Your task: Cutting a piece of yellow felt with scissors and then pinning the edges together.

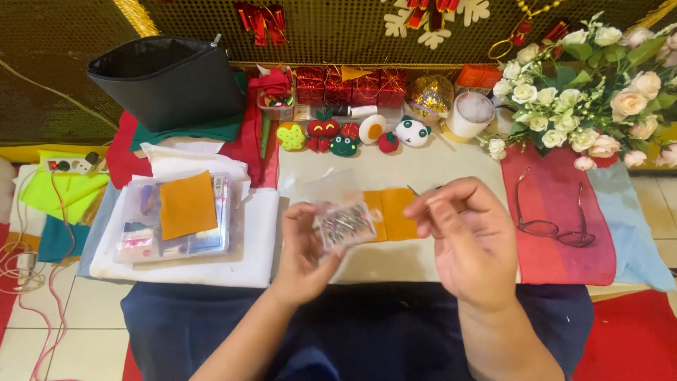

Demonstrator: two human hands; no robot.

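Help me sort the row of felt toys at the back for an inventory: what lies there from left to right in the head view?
Green cactus → red apple → green frog → fried egg → small red strawberry → panda.

Two hands are seen, the left hand (307, 247) and the right hand (469, 236). One small clear box of pins (345, 224) is counted near the middle. Five felt toys (352, 135) are lined up far off — a cactus, an apple, a frog, an egg and a panda — with one small strawberry among them. Four red gift boxes (351, 86) are counted behind. One pair of glasses (550, 227) is seen right, one black bag (168, 79) far left.
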